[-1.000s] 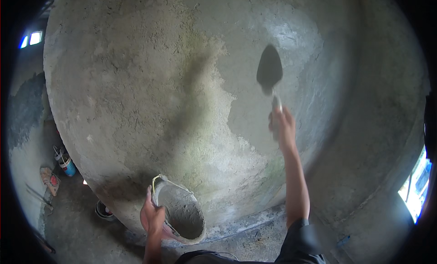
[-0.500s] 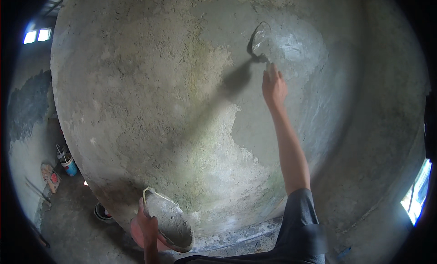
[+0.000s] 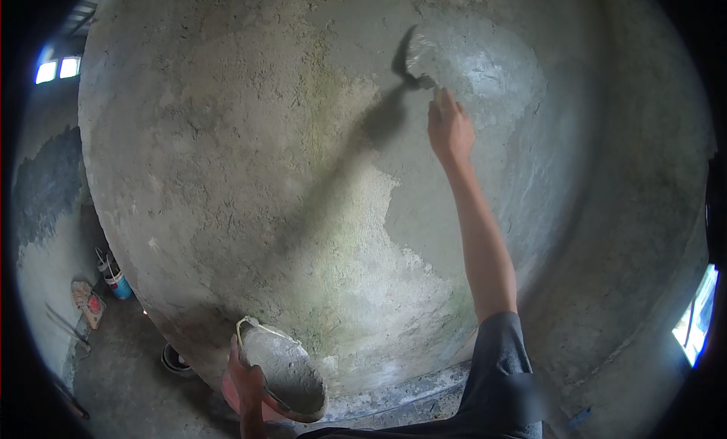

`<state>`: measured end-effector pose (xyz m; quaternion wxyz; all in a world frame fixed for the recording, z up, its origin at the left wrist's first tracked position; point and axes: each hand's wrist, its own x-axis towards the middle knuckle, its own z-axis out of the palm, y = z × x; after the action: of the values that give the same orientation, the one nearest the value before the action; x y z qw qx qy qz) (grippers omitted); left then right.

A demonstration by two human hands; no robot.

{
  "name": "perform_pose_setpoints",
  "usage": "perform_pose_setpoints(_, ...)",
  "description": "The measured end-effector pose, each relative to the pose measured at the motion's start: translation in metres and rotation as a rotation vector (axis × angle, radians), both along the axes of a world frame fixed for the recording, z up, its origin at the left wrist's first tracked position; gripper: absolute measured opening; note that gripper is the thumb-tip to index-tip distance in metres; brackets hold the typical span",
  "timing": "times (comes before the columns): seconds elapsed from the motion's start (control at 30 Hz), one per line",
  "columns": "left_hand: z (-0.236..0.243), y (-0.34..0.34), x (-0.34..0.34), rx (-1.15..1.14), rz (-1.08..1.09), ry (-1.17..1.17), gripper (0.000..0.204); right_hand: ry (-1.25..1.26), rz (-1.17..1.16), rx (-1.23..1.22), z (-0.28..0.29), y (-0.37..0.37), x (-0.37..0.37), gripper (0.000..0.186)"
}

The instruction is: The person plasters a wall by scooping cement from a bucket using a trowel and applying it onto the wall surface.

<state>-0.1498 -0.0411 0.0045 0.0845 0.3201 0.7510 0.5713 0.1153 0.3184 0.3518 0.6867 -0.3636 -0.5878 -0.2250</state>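
Observation:
My right hand is closed round the handle of a trowel, whose blade lies against a smooth, darker patch of grey mortar high on a curved, rough concrete wall. Its edge casts a long shadow down to the left. My left hand grips the rim of a reddish bucket holding grey mortar, low at the bottom of the view, tilted near the wall's foot. A pale cord or handle loops over the bucket's rim.
At the left, a small blue pail, a bag and a dark bucket stand on the concrete floor beside another wall. Two small windows show at the upper left, and a bright opening at the lower right.
My right hand and the trowel have risen up the wall, the blade now against it. My left hand and the bucket have shifted down and left in the view.

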Motion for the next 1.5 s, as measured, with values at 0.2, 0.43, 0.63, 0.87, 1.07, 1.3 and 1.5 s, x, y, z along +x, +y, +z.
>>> perform_pose_setpoints(0.2,-0.003,0.004,-0.004,0.047,-0.048,-0.021,0.086,-0.122,0.053,0.049,-0.006,-0.019,-0.002,0.047)
perform_pose_setpoints(0.43,-0.004,0.018,0.002,0.020,-0.050,-0.033,0.086,-0.160,-0.107,0.055,0.006,0.014,0.016,0.051)
perform_pose_setpoints(0.63,-0.007,0.011,-0.004,0.037,-0.077,-0.038,0.085,-0.258,0.111,-0.155,-0.032,-0.026,0.007,0.048)
perform_pose_setpoints(0.87,-0.009,0.022,-0.007,-0.100,-0.038,-0.033,0.084,-0.077,-0.008,-0.017,0.011,0.020,0.014,0.047)
perform_pose_setpoints(1.07,-0.015,0.024,-0.007,0.000,-0.061,-0.019,0.083,-0.421,0.147,-0.067,-0.010,-0.012,-0.020,0.048)
perform_pose_setpoints(1.3,-0.013,0.022,-0.008,0.138,-0.156,0.000,0.081,-0.046,0.184,-0.075,-0.010,-0.002,0.023,0.043)
perform_pose_setpoints(1.5,-0.032,0.025,-0.017,0.031,-0.088,0.071,0.083,0.036,-0.006,-0.085,0.021,0.039,0.068,0.047)
